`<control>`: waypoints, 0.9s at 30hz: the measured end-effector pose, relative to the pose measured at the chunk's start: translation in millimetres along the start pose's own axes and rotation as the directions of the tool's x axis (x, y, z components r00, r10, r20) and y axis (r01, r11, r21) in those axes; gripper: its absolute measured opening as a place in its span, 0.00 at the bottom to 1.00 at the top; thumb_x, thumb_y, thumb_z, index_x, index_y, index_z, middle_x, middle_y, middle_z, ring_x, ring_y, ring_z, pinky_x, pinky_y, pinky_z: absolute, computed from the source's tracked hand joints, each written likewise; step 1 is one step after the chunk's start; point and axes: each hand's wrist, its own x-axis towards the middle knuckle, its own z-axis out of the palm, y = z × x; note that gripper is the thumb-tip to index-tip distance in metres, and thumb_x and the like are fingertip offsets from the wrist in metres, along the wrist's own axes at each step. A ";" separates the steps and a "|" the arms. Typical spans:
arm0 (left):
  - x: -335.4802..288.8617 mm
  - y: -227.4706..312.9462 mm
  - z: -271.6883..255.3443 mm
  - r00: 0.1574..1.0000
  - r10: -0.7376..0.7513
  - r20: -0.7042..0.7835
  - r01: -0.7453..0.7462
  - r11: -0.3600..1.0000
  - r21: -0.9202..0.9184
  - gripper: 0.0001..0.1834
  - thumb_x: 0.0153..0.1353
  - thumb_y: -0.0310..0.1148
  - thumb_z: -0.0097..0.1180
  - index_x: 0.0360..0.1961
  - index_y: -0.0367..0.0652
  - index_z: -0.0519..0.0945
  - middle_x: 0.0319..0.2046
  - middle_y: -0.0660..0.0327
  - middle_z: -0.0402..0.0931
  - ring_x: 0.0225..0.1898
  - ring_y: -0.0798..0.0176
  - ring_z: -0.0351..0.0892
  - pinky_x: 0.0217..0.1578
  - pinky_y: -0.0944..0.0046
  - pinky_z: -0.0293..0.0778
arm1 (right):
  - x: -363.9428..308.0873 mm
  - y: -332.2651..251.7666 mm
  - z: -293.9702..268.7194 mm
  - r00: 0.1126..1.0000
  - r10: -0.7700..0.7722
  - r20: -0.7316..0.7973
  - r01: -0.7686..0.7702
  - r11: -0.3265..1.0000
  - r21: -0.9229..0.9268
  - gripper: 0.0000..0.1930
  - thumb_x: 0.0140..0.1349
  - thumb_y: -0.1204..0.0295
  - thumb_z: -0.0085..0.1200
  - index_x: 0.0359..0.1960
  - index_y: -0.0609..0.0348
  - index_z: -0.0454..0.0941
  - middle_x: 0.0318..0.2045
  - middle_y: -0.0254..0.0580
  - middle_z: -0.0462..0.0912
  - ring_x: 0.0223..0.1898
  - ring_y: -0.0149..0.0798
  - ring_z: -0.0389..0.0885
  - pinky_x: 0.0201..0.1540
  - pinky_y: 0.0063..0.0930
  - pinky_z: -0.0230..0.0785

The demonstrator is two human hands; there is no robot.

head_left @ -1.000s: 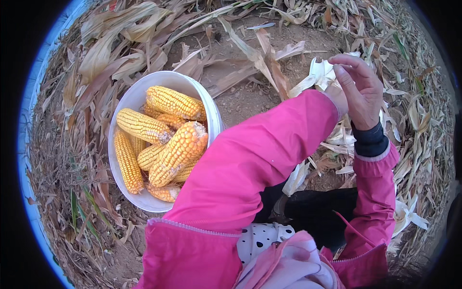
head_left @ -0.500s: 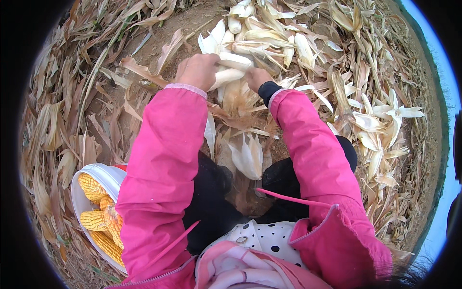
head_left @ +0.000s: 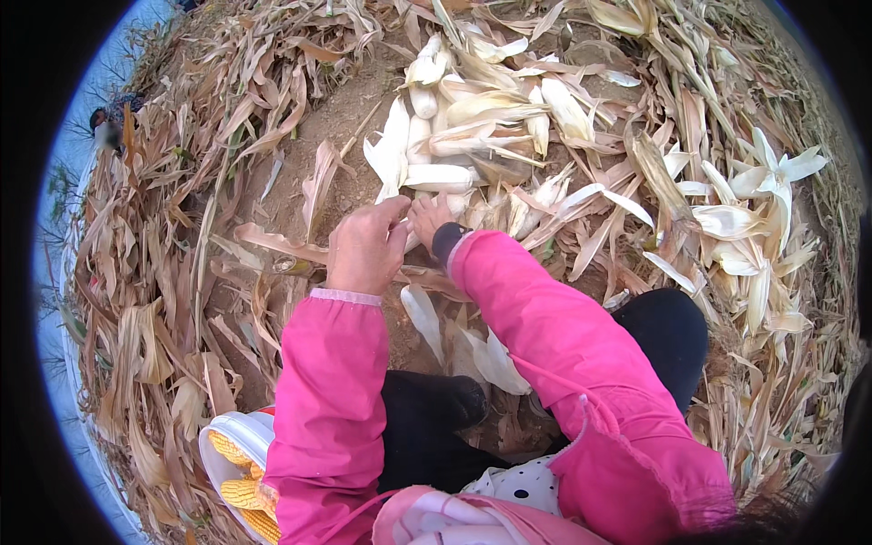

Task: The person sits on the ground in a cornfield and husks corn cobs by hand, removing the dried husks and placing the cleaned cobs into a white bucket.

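Note:
A pale, husk-wrapped ear of corn [head_left: 456, 204] lies slantwise under my two hands, its middle covered by fingers. My left hand [head_left: 365, 247] curls at its near end, thumb and forefinger closed in on it. The fingers of my right hand [head_left: 429, 218] bend over the same ear, close to the left fingertips. Just beyond them, another husked ear [head_left: 440, 177] rests at the near edge of a pile of pale ears and husks [head_left: 481, 113]. A loose white husk [head_left: 392, 150] stands at the pile's left side.
A white bucket [head_left: 218, 454] holding yellow corn cobs [head_left: 241, 493] is beside my left arm. Dry stalks and leaves [head_left: 163, 336] cover the ground all round. Opened husks [head_left: 736, 222] lie at right; my dark-clad knee [head_left: 668, 341] is nearby. A person [head_left: 118, 113] shows far left.
One pale ear that was in my hands now lies against the pile. My right hand has shifted left, next to my left hand, and both are lower in view. The view has swung leftward.

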 end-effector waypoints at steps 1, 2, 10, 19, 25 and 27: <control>-0.2 1.8 -0.1 1.000 -0.006 -0.001 0.006 1.000 -0.001 0.13 0.51 0.28 0.58 0.40 0.41 0.79 0.24 0.54 0.78 0.28 0.52 0.78 0.31 0.59 0.72 | -0.1 0.0 -1.9 1.000 0.000 -0.018 -0.001 1.000 -0.019 0.12 0.60 0.67 0.41 0.43 0.48 0.74 0.46 0.32 0.74 0.49 0.38 0.67 0.51 0.56 0.54; 2.1 4.8 0.2 1.000 -0.004 -0.003 0.004 1.000 -0.006 0.13 0.51 0.28 0.58 0.40 0.41 0.79 0.24 0.54 0.78 0.28 0.52 0.78 0.31 0.59 0.72 | -1.7 3.9 0.5 0.999 0.007 -0.036 -0.009 0.999 -0.043 0.11 0.60 0.67 0.42 0.42 0.48 0.74 0.45 0.32 0.75 0.49 0.38 0.67 0.51 0.55 0.54; 3.4 -0.6 1.5 1.000 0.016 0.010 -0.016 0.999 -0.034 0.19 0.47 0.29 0.62 0.43 0.41 0.78 0.29 0.56 0.78 0.32 0.55 0.78 0.35 0.59 0.73 | -30.2 32.9 -17.5 0.936 -0.256 0.242 0.178 0.936 0.302 0.29 0.40 0.57 0.62 0.42 0.60 0.69 0.31 0.47 0.81 0.33 0.45 0.82 0.34 0.36 0.73; -3.7 -11.6 13.0 0.990 0.042 0.132 -0.034 0.998 -0.061 0.51 0.30 0.35 0.72 0.60 0.39 0.62 0.49 0.47 0.71 0.52 0.47 0.71 0.51 0.58 0.68 | -29.2 57.1 -196.6 0.803 -0.578 0.145 0.575 0.816 0.065 0.15 0.36 0.68 0.57 0.28 0.59 0.76 0.28 0.45 0.79 0.33 0.46 0.79 0.34 0.36 0.72; -3.2 20.2 -5.9 0.993 -0.090 0.072 0.110 0.927 -0.359 0.51 0.34 0.41 0.70 0.61 0.38 0.59 0.43 0.46 0.76 0.47 0.50 0.76 0.48 0.60 0.70 | -69.1 71.8 -307.7 0.790 -0.569 -0.228 0.585 0.811 0.002 0.23 0.35 0.71 0.58 0.38 0.60 0.71 0.34 0.41 0.74 0.40 0.42 0.73 0.43 0.37 0.66; -6.9 10.2 -7.5 0.991 -0.128 0.026 0.118 0.787 -0.606 0.48 0.36 0.39 0.70 0.59 0.37 0.61 0.44 0.48 0.76 0.46 0.55 0.76 0.47 0.61 0.71 | -79.5 72.4 -327.0 0.755 -0.445 -0.483 0.505 0.863 -0.006 0.29 0.35 0.71 0.60 0.46 0.60 0.70 0.42 0.43 0.73 0.48 0.44 0.70 0.52 0.39 0.61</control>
